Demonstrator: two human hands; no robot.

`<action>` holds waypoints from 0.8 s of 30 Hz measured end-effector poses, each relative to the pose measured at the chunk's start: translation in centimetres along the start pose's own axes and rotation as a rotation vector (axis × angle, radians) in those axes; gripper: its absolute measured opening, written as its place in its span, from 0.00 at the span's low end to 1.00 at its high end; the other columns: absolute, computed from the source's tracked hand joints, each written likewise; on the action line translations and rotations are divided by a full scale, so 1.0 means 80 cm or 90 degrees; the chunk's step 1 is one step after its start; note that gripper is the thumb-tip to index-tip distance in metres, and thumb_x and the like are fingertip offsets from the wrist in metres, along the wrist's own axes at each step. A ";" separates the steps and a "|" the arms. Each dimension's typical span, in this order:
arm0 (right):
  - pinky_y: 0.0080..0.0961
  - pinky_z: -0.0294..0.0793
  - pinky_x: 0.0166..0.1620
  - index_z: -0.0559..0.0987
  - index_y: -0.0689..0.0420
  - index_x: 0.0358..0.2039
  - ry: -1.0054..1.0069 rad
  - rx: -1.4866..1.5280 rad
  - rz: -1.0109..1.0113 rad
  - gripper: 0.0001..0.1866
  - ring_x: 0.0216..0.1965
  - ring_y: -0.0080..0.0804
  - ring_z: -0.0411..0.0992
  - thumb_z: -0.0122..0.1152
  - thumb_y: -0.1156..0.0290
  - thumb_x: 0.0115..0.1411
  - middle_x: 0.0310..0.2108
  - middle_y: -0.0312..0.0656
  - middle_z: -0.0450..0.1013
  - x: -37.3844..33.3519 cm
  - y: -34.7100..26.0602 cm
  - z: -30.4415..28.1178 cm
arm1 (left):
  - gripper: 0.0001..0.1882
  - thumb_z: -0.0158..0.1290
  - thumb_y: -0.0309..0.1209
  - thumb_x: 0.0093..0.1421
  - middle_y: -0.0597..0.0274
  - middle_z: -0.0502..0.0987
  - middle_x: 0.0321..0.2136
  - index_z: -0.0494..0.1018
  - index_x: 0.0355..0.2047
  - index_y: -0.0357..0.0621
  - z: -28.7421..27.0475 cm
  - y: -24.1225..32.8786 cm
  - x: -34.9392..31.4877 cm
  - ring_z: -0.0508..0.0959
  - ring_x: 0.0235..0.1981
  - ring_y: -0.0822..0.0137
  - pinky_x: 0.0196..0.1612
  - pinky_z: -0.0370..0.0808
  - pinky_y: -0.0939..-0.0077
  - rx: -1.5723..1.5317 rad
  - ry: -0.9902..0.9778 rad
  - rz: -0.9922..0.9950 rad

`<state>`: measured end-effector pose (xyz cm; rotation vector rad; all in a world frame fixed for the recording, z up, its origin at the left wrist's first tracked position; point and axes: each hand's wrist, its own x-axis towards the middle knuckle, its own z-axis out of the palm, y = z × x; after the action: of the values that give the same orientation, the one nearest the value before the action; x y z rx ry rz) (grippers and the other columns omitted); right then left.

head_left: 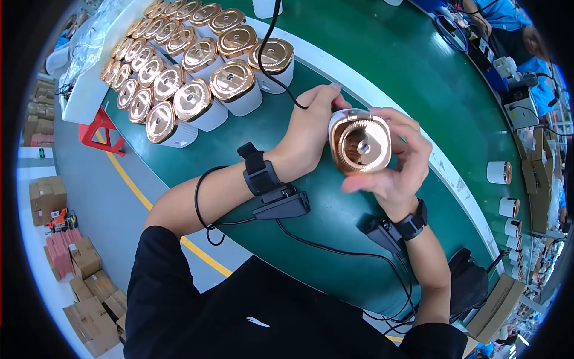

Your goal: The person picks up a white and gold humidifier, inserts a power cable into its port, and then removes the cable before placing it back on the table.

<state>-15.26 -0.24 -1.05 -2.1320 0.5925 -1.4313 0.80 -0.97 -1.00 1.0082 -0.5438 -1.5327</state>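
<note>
At far left, several brown cardboard boxes [91,326] are stacked on the floor, and one red plastic stool [89,130] stands nearer the green worktop [335,218]. One white foam tray [88,105] lies along the worktop's left edge. Beside it stand roughly thirty white, rounded-square housings with shiny copper-gold tops [192,99]; the far ones overlap too much for an exact count, but the nearest rank numbers four. One black wrist strap [260,173] with a black box circles the left wrist. The left hand [314,115], fingers curled, is at the left side of one shiny copper-gold, rounded-square piece with a ridged ring and central stud [363,146]; I cannot tell whether it grips. That piece is held above the worktop, clamped between the thumb and fingers of the right hand [403,157]. A second black strap [411,226] circles the right wrist. Farther right, at least five white cylinders with copper-gold ends [497,172] form a line.
</note>
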 end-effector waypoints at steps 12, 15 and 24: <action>0.26 0.71 0.48 0.64 0.63 0.54 0.082 0.073 0.343 0.26 0.43 0.29 0.72 0.56 0.60 0.62 0.43 0.44 0.73 0.011 -0.008 0.018 | 0.17 0.42 0.36 0.66 0.65 0.66 0.15 0.66 0.22 0.38 0.006 -0.014 -0.009 0.63 0.16 0.76 0.20 0.63 0.76 0.351 -0.049 0.215; 0.28 0.69 0.51 0.66 0.62 0.53 0.077 0.239 0.442 0.27 0.45 0.30 0.71 0.53 0.57 0.60 0.43 0.44 0.72 0.016 0.011 -0.007 | 0.17 0.41 0.36 0.65 0.68 0.62 0.14 0.64 0.21 0.41 0.006 0.000 -0.010 0.59 0.14 0.78 0.17 0.56 0.80 0.278 -0.105 0.116; 0.32 0.72 0.50 0.62 0.62 0.58 0.126 0.324 0.451 0.33 0.45 0.37 0.72 0.54 0.61 0.54 0.44 0.49 0.71 0.009 0.025 -0.010 | 0.17 0.40 0.36 0.62 0.71 0.57 0.13 0.60 0.17 0.44 0.012 0.010 -0.024 0.54 0.13 0.79 0.16 0.48 0.81 0.121 -0.228 -0.086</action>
<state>-15.90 -2.35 -1.54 -1.2163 0.8408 -1.2092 0.40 0.49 0.70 0.9322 -0.9003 -1.8232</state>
